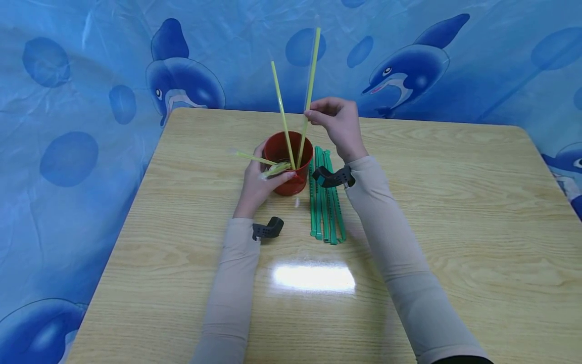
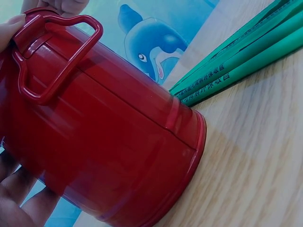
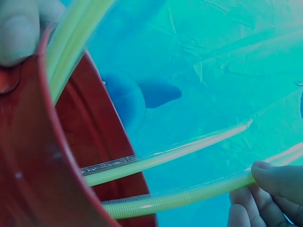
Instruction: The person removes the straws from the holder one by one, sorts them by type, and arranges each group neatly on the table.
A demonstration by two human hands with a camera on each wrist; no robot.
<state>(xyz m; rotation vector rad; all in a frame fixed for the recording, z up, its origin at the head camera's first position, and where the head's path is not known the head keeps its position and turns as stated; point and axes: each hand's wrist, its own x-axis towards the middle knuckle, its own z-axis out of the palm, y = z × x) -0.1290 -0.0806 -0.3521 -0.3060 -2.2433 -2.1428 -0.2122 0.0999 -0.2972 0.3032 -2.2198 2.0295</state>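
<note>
Fingers of the left hand (image 1: pixel 257 185) curl around the red cup (image 1: pixel 289 163) on the wooden table (image 1: pixel 454 212), the thumb pressing a crumpled yellow-green wrapper (image 1: pixel 265 164) against its rim. Right hand (image 1: pixel 338 124) pinches one yellow straw (image 1: pixel 310 91) between thumb and fingertips (image 3: pixel 277 177), narrowly closed, the straw's long axis near upright, lower end inside the cup, top tilted slightly right and away. A second yellow straw (image 1: pixel 282 114) stands in the cup leaning left, and green wrapped straws (image 1: pixel 327 202) lie flat just right of the cup, pointing toward the person.
</note>
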